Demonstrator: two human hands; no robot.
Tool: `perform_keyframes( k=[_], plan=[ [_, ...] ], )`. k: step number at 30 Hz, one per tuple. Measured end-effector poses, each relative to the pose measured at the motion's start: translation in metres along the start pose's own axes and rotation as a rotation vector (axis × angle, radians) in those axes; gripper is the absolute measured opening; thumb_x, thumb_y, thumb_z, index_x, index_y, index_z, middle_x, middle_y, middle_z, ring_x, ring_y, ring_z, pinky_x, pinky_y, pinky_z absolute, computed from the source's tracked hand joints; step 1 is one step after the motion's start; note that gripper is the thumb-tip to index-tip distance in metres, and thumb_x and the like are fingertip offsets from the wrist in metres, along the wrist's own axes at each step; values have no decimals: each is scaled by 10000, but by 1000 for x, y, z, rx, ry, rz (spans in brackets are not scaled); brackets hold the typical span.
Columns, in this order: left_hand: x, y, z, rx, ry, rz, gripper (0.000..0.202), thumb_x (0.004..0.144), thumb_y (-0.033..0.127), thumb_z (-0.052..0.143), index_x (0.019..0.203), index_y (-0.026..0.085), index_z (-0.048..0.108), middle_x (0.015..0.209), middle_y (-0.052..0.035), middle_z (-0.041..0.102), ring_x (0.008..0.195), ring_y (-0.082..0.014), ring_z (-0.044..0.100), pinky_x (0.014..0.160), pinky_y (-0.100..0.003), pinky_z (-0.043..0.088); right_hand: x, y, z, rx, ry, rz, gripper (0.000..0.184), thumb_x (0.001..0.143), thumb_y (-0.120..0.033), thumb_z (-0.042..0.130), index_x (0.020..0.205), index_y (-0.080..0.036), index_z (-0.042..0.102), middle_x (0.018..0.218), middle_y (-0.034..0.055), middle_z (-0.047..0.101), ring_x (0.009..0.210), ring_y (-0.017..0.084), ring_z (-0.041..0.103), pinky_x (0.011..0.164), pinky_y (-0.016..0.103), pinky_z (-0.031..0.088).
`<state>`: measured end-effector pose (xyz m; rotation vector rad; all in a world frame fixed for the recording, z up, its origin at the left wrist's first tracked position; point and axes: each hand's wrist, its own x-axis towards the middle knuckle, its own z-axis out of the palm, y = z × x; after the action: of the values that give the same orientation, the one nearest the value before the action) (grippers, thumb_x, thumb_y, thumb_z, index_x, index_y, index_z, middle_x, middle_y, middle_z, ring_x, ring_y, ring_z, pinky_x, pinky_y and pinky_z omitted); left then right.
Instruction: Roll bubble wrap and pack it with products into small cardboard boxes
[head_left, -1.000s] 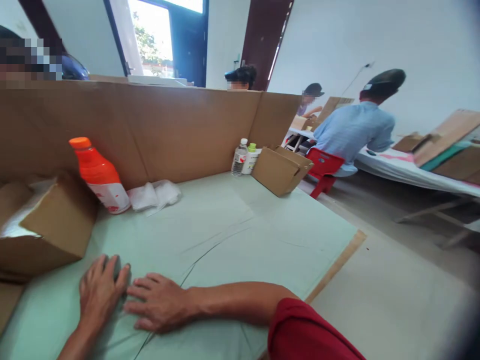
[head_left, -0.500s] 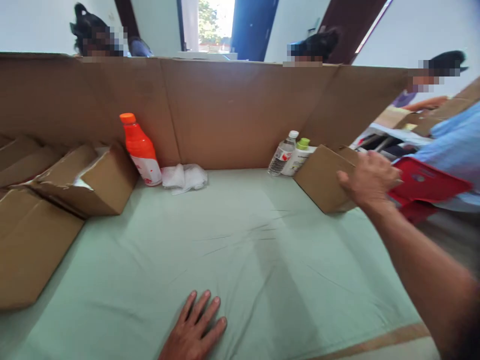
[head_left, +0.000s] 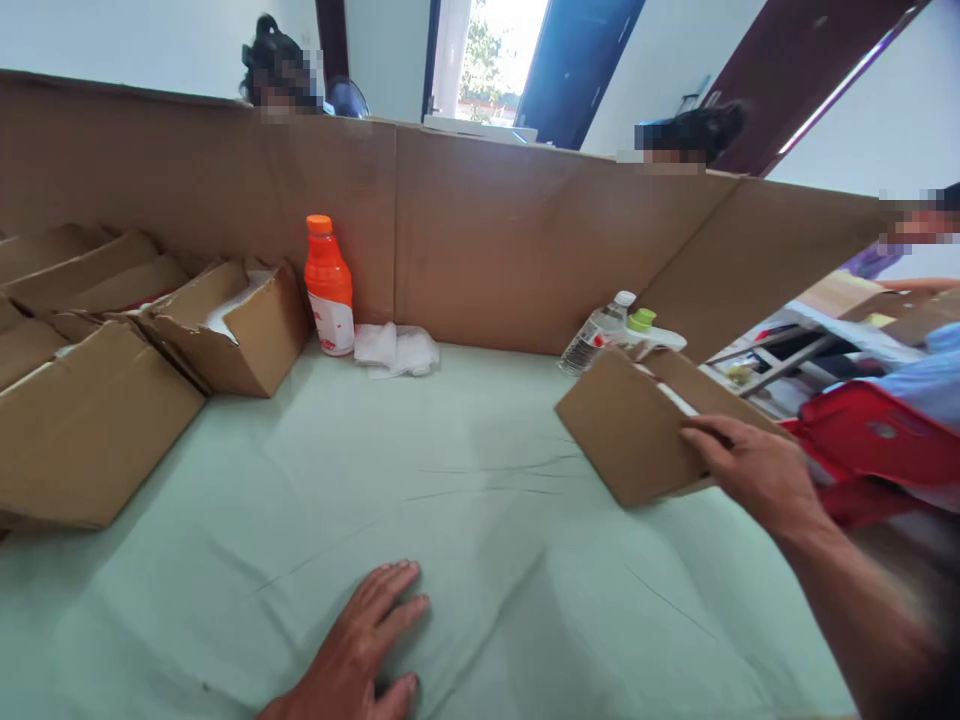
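Observation:
My right hand [head_left: 757,470] grips the near upper edge of an open cardboard box [head_left: 630,430] at the right side of the table; something white shows inside it. The box stands tilted in view, in front of a clear water bottle [head_left: 596,335] and a white bottle with a green cap [head_left: 642,320], which it partly hides. My left hand [head_left: 367,630] rests on the pale green cloth [head_left: 465,520] near the front, fingers stretched out and thumb apart, with nothing in it.
An orange bottle [head_left: 328,285] and a folded white cloth [head_left: 397,350] stand by the tall cardboard partition [head_left: 510,240]. Several open cardboard boxes [head_left: 97,430] crowd the left. Beyond the right edge are a red chair [head_left: 885,440] and a person's blue clothing [head_left: 919,370]. Other people sit behind the partition.
My right hand has drawn the cardboard box nearer, away from the bottles, and its open top now shows more. My left hand has shifted slightly left. The camera view has turned.

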<state>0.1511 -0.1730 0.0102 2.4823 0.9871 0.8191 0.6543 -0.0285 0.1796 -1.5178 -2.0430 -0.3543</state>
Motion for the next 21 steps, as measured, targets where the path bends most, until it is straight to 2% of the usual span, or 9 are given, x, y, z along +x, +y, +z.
perform_keyframes(
  k=[1,3,6,9,12,14,16,18,21],
  plan=[
    [0,1,-3,-38,32,-61,640,862,263,609,1484,240,459,1544,-142,496,1403,-298,505,1107,-450,493,-7,-26,-2,-80,29,43,373,968,-537,491,816,-275,709,707,57,729,587,268,652,549,411,468],
    [1,0,-9,-82,104,-164,670,878,246,594,1520,255,401,1540,-146,494,1390,-299,518,1073,-442,522,-16,-84,-5,-77,-17,-5,317,984,-438,496,890,-241,725,799,62,763,692,254,701,647,406,521],
    [6,-5,-22,-94,254,-284,691,906,256,588,1549,252,338,1539,-161,482,1397,-317,504,1095,-495,495,-18,-167,-6,97,-97,-170,155,971,-252,560,948,-229,711,853,44,772,802,215,715,795,386,538],
    [8,-12,-38,-132,392,-410,727,913,298,602,1568,230,294,1542,-174,465,1382,-321,513,1107,-517,476,-17,-220,-10,326,-202,-347,179,960,-122,552,991,-229,693,870,19,766,793,167,705,922,394,514],
    [-2,-19,-52,-176,448,-540,749,886,378,634,1548,189,340,1520,-186,486,1366,-335,526,1103,-511,478,-21,-234,-12,515,-188,-347,181,948,-240,641,1121,-253,694,1039,53,764,986,220,707,1005,445,493],
    [-11,-22,-56,-202,448,-616,727,856,445,650,1491,162,439,1456,-186,551,1340,-352,548,1105,-518,474,-29,-227,-6,605,-120,-164,251,946,-341,650,1186,-281,694,1142,72,745,1117,267,675,1010,460,505],
    [-18,-22,-57,-245,442,-684,698,830,490,652,1427,153,521,1376,-175,616,1304,-361,578,1105,-521,473,-41,-217,9,673,-121,106,266,961,-373,614,1198,-289,701,1163,72,741,1110,264,681,979,434,540],
    [-20,-20,-55,-292,443,-722,679,809,504,656,1387,158,564,1307,-161,662,1277,-365,599,1105,-521,471,-57,-212,29,751,-230,336,318,949,-416,618,1214,-261,700,1163,77,746,1036,246,706,920,391,576],
    [-15,-16,-52,-311,441,-728,618,785,481,659,1320,175,614,1219,-144,704,1263,-367,608,1111,-525,461,-78,-219,61,897,-431,455,466,890,-544,639,1210,-213,714,1170,98,747,1010,269,704,892,386,591]
  ],
)
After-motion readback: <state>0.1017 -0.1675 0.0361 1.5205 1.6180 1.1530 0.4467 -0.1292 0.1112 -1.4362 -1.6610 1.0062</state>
